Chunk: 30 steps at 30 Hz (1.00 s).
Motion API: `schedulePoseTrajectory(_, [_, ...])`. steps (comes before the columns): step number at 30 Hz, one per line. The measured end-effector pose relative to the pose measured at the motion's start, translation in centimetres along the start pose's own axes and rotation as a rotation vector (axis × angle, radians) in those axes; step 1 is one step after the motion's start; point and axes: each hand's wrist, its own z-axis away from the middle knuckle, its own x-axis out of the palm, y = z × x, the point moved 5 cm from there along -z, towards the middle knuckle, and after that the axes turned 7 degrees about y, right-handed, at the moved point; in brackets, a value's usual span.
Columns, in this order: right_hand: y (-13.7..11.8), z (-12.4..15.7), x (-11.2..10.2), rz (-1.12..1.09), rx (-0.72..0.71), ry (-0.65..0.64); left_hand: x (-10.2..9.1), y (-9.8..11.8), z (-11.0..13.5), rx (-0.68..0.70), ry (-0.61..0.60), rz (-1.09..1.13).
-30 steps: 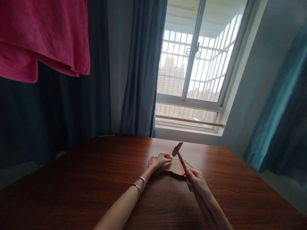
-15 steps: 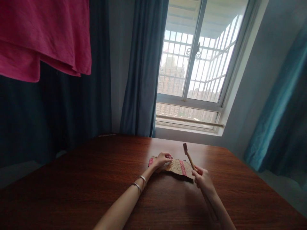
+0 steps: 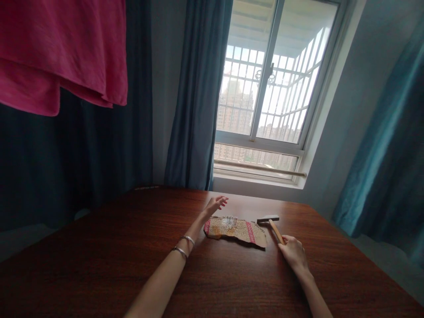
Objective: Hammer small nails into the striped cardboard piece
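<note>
A torn piece of patterned cardboard (image 3: 236,230) with red bands lies on the dark wooden table (image 3: 132,247), with a small shiny metal cluster (image 3: 229,220) on it. A hammer (image 3: 270,223) with a wooden handle rests flat on the table to the right of the cardboard. My right hand (image 3: 293,254) lies on the end of that handle, fingers loosely curled over it. My left hand (image 3: 215,204) hovers just beyond the cardboard's far left edge, fingers apart and holding nothing; two bangles sit on that wrist.
A window with a grille (image 3: 265,101) is behind the table, flanked by blue curtains (image 3: 195,97). A pink cloth (image 3: 62,48) hangs at the upper left. The table's far edge runs just past the cardboard.
The hammer came down from a raised position to lie flat on the table. My left hand lifted off the cardboard and opened, moving away from me.
</note>
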Motion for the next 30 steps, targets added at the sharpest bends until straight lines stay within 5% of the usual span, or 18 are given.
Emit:
schedulePoseTrajectory(5, [0.8, -0.3, 0.3, 0.005, 0.038, 0.008, -1.5, 2.9, 0.0, 0.023, 0.028, -0.022])
schedulePoseTrajectory(12, [0.3, 0.2, 0.1, 0.054, 0.032, 0.024, -2.2, 10.1, 2.2, 0.166, 0.05, -0.067])
schedulePoseTrajectory(17, [-0.1, 0.5, -0.2, 0.093, 0.031, 0.03, -1.9, 13.3, 4.9, 0.182, -0.067, -0.107])
schedulePoseTrajectory(22, [0.0, 0.5, 0.2, 0.11, 0.027, 0.021, -3.4, 10.3, 8.4, 0.078, -0.188, -0.405])
schedulePoseTrajectory(27, [0.3, 0.2, 0.8, 0.105, -0.004, 0.017, -7.0, 5.1, 13.2, -0.041, -0.305, -0.712])
schedulePoseTrajectory(30, [0.5, 0.0, 1.2, 0.099, -0.008, 0.014, -9.2, 3.9, 16.2, -0.17, -0.312, -0.839])
